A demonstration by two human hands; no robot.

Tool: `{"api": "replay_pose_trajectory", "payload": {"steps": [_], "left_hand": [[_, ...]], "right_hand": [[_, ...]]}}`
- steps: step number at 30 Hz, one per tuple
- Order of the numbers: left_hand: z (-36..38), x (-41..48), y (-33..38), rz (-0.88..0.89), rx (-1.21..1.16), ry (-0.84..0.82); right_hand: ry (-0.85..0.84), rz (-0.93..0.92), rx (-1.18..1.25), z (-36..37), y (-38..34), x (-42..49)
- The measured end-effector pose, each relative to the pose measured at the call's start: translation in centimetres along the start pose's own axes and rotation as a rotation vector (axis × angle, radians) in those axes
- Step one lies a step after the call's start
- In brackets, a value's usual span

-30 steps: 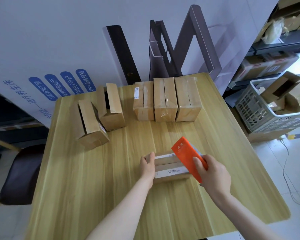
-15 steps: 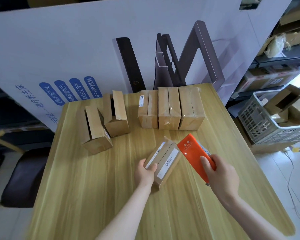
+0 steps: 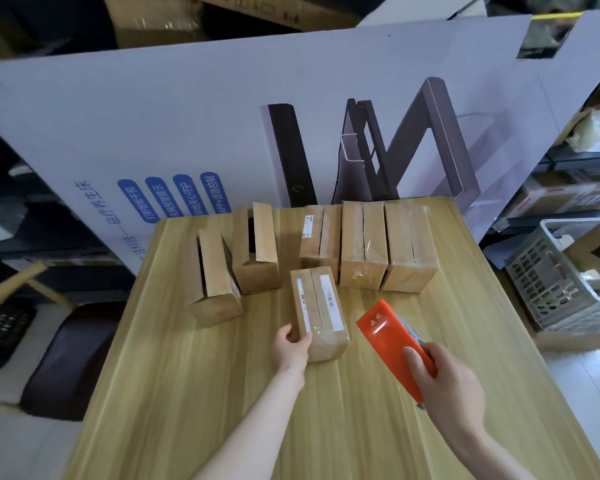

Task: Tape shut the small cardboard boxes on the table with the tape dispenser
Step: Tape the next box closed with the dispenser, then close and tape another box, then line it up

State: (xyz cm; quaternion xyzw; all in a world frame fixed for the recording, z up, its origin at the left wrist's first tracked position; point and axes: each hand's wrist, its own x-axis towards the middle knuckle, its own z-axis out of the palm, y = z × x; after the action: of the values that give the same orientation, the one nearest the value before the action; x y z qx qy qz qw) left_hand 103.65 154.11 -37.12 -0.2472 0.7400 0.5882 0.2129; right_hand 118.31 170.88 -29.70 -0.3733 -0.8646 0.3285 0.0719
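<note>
Plainly, the sealing of one box is about done. Taking the middle of the table as the dial's centre, with twelve away from the person, the box in hand lies flat close to that centre, its long seam running from six to twelve. A glossy strip seems to cover that seam and fold over the near end, though the sheen is faint.

The left hand grips the box's seven o'clock corner, thumb on the top face and fingers curled down the left side. The right hand is wrapped round the handle of the orange tape dispenser, thumb laid along its flat face. The dispenser sits at the box's four o'clock, near it but not touching.

At the table's twelve to one o'clock stands a row of three boxes, side by side and glossy with film, so I take them for finished. At ten to eleven o'clock stand the nearer open box and the farther open box, flaps still gaping.

I judge the next move to be setting this box against the row at its twelve o'clock, then drawing an open one to the centre. That calls for pressing its flaps flat with the left hand before the dispenser's mouth meets the cardboard.
</note>
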Motion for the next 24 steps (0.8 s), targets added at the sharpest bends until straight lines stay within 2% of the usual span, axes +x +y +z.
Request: {"api": "replay_pose_trajectory", "payload": {"steps": [3,9,12,14,19,24], "left_hand": [[0.0,0.5,1.5,0.086,0.16,0.042],[-2.4,5.3,7.5,0.52,0.431,0.343],[-2.8,8.5,10.9,0.63,0.544,0.414],[-2.6,10.8,12.5,0.605,0.648,0.417],[-1.6,15.8,13.3,0.27,0.885,0.308],[-0.7,16.8,13.2,0.246,0.877,0.351]], "right_hand": [[-0.03,0.014,0.012,0.5,-0.7,0.4],[-0.07,0.046,-0.012,1.8,-1.9,1.5],[-0.071,0.072,-0.012,2.6,-2.8,1.9],[-0.074,0.073,0.003,3.1,-3.0,2.2],[-0.133,0.074,0.034,4.0,-3.1,3.6],[-0.093,0.115,0.053,4.7,-2.8,4.4]]}}
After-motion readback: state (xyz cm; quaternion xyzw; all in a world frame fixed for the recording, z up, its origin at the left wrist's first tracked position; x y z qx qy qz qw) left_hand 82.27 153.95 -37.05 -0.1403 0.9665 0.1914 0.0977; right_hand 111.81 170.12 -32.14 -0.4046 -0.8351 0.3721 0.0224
